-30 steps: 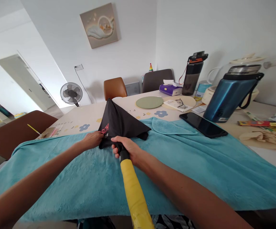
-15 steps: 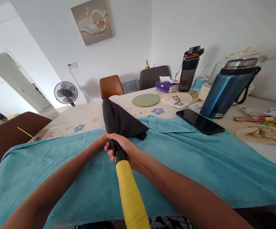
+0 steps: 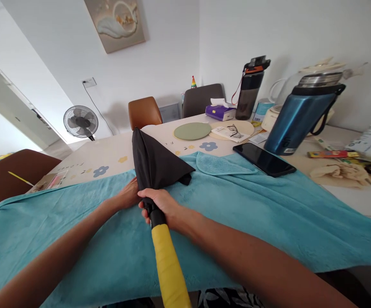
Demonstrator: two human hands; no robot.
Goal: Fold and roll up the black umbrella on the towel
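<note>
Here, umbrella (image 3: 160,164): black canopy loosely gathered, reaching over the turquoise towel (image 3: 105,244) towards the bare table (image 3: 92,149), yellow handle (image 3: 169,265) pointing back at the person.
Right hand (image 3: 160,205): fingers clamped round the neck just above the yellow wrap, probably to steady it.
Left hand (image 3: 128,194): against the canopy's left side; fingers partly hidden, so I cannot tell whether they grip.
Towel: spread underneath, perhaps as padding.
Dark bottle (image 3: 249,97): upright, lidded; contents unclear.
Blue flask (image 3: 301,115): steel neck showing, inside hidden.
Purple pack (image 3: 219,113): white tissue poking out.
</note>
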